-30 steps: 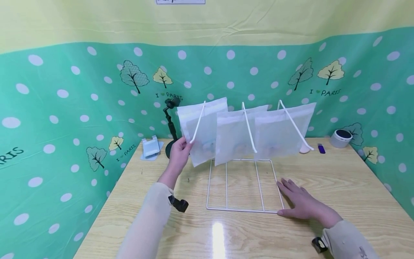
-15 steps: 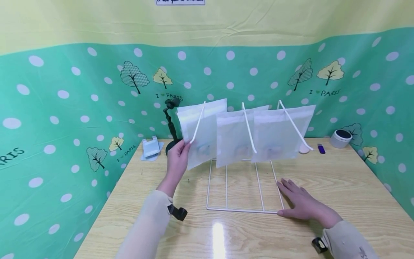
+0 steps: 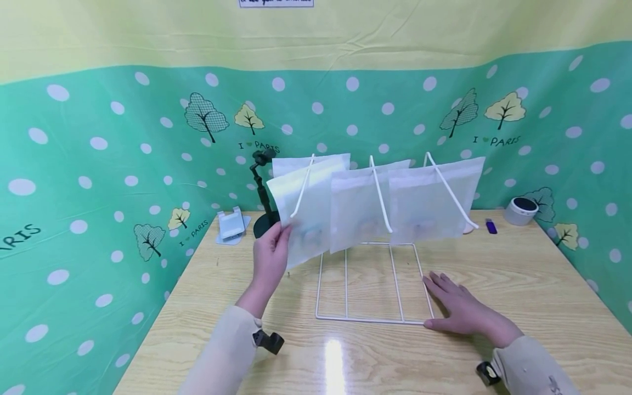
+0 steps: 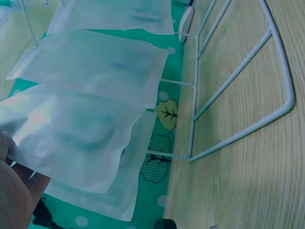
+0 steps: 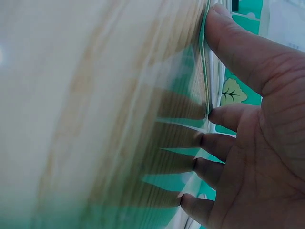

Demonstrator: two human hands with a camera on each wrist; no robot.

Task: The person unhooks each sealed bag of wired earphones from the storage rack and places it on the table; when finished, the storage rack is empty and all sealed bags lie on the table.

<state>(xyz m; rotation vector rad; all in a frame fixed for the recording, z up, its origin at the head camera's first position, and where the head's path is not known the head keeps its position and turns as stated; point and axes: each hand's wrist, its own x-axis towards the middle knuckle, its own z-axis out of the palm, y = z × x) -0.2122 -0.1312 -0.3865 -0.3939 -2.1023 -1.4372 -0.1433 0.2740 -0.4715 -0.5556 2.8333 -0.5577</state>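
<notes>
Translucent pouch, tilted, left edge pinched, at left end of white wire rack.

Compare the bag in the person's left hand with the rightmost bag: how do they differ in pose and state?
The held bag is pinched at its edge by the left hand; the rightmost bag is touched by no hand. In the head view, the held bag reaches lower and its top edge slopes more steeply than the rightmost bag's. Both are whitish and translucent, with blurred contents.
</notes>
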